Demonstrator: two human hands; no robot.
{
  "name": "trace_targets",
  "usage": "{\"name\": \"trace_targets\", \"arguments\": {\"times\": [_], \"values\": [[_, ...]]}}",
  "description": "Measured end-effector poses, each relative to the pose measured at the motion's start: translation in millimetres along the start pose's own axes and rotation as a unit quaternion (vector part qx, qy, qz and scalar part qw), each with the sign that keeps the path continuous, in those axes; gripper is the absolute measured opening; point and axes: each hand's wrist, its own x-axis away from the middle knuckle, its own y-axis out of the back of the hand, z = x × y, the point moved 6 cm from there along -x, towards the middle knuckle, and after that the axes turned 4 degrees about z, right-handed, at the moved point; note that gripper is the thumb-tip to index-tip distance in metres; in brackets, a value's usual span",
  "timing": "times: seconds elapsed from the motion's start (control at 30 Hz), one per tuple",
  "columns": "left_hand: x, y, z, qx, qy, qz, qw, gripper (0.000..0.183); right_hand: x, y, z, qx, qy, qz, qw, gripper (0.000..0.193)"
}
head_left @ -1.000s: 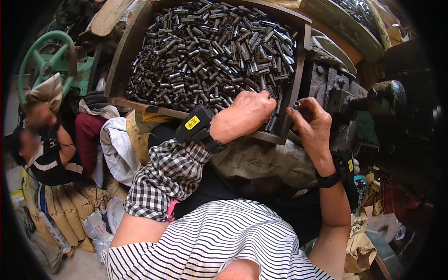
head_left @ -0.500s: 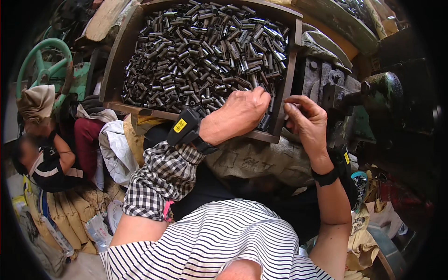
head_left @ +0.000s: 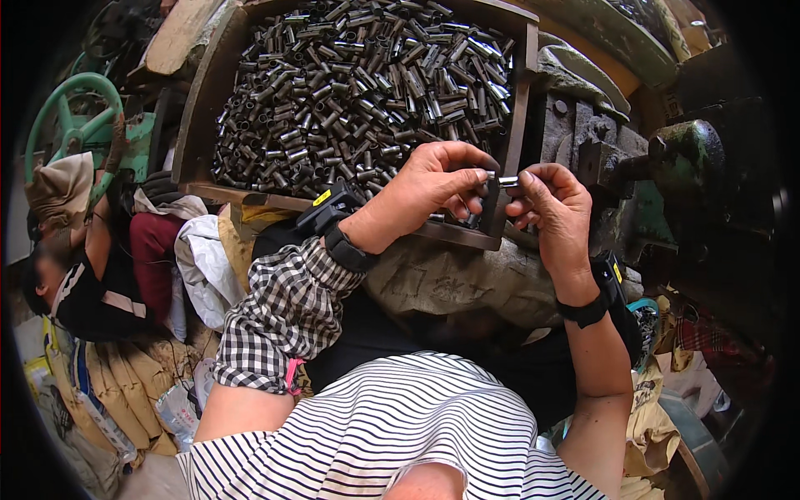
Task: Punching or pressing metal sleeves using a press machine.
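From where I stood, the right hand (head_left: 557,200) had its grip pinched, thumb against forefinger, on a short, shiny, silver-grey metal tube (head_left: 508,182), which stuck out leftward from that grip toward the left hand (head_left: 440,179); I couldn't tell whether the left grip was closed on anything. Beyond the left grip, a brown, wooden-looking tray (head_left: 521,100) held a heap of dark metal tubes (head_left: 333,100). The pinched piece looked light, stiff and perhaps slippery, best taken by its rounded sides near one end

the tubes (head_left: 358,93) look like glossy metal, the box (head_left: 518,112) matt wood, the sack (head_left: 442,287) rough, the sleeve (head_left: 279,321) wrinkled cloth.
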Motion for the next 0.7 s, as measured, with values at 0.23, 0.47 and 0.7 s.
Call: {"name": "trace_targets", "arguments": {"times": [0.23, 0.47, 0.7], "values": [[-1, -3, 2, 0.031, -0.007, 0.014, 0.999, 0.023, 0, -2, 0, -0.005, -0.009, -0.012, 1.000, 0.016], [1, -13, 3, 0.007, 0.037, 0.050, 0.998, 0.021, 4, -4, 5, 0.072, 0.059, -0.033, 0.995, 0.020], [0, 1, 3, 0.042, -0.007, 0.007, 0.999, 0.020, 1, -6, 9, -0.023, -0.075, 0.066, 0.995, 0.016]]}}
